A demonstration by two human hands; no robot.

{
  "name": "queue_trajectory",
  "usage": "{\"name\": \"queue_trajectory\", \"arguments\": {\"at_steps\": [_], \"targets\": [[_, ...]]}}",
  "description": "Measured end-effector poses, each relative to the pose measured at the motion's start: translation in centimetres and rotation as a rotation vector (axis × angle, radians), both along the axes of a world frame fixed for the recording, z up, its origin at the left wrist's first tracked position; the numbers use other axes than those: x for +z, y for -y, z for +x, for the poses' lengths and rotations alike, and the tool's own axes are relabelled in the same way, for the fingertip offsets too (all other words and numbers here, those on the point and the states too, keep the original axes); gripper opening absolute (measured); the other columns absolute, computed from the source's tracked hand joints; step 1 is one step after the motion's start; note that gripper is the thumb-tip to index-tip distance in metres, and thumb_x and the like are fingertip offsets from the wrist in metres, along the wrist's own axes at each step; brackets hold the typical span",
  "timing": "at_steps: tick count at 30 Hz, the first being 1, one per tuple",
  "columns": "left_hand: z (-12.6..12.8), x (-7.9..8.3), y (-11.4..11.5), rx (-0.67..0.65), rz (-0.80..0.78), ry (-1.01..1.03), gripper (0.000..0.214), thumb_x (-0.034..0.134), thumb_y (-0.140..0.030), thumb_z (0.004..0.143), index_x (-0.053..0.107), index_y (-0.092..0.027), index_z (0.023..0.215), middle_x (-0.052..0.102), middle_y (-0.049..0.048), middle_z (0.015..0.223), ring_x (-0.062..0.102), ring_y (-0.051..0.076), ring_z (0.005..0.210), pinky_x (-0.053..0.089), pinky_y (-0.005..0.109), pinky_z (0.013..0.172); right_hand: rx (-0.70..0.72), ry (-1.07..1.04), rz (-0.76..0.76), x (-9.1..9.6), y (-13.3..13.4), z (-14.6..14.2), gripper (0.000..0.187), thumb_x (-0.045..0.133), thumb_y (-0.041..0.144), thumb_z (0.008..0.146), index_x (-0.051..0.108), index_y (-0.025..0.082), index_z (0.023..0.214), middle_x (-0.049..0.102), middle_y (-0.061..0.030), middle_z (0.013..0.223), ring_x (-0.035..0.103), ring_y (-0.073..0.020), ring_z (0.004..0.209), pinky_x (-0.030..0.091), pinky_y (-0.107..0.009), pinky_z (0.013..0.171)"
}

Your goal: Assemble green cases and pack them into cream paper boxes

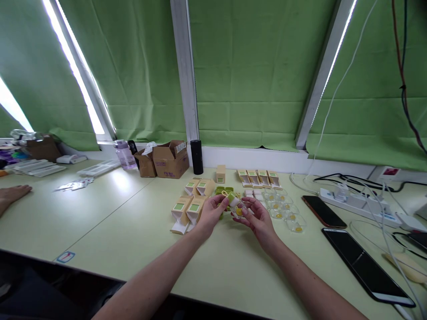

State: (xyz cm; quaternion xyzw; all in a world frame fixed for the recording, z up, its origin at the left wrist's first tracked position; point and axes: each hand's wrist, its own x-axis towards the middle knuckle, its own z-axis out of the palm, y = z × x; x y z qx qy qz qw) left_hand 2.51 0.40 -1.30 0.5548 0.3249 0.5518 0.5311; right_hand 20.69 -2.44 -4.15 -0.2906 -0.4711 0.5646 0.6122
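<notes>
My left hand point(211, 214) and my right hand point(257, 218) meet above the pale green table point(133, 222). Together they pinch a small clear bag with a green and yellow piece point(235, 206) inside. The fingers of both hands are closed on it. Just left of my left hand stand tan cartons with green labels point(187, 210), their flaps open. Right of my right hand lie several clear bags with yellow pieces point(283, 211). More green pieces point(223, 190) sit behind my hands.
A row of tan cartons point(258, 178), a black cylinder point(196, 157), brown boxes point(170, 159) and a bottle point(125, 154) line the back. Two phones point(323, 212), a power strip point(356, 201) and cables lie right. Another person's hand point(11, 195) rests far left.
</notes>
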Motion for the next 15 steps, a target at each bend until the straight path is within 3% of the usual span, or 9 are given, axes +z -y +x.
{"name": "queue_trajectory", "arguments": {"at_steps": [8,15], "targets": [[0.19,0.15,0.36,-0.033,-0.01,-0.052,0.056,0.087,-0.066,0.074,0.078,-0.014,0.091,0.077,0.0064,0.087,0.068,0.017,0.078,0.052,0.026,0.072,0.012,0.004,0.014,0.16,0.17,0.01,0.051,0.091,0.048,0.08,0.067,0.028,0.121,0.069,-0.0049,0.115,0.075,-0.0248,0.1,0.068,-0.047,0.089],[0.21,0.09,0.41,-0.059,-0.019,-0.071,0.058,0.088,-0.063,0.074,0.08,-0.015,0.104,0.08,0.0101,0.103,0.074,0.021,0.086,0.056,0.027,0.075,-0.025,-0.009,0.005,0.56,0.35,-0.27,0.055,0.093,0.051,0.074,0.068,0.028,0.116,0.068,-0.0039,0.11,0.073,-0.0246,0.096,0.068,-0.048,0.086]]}}
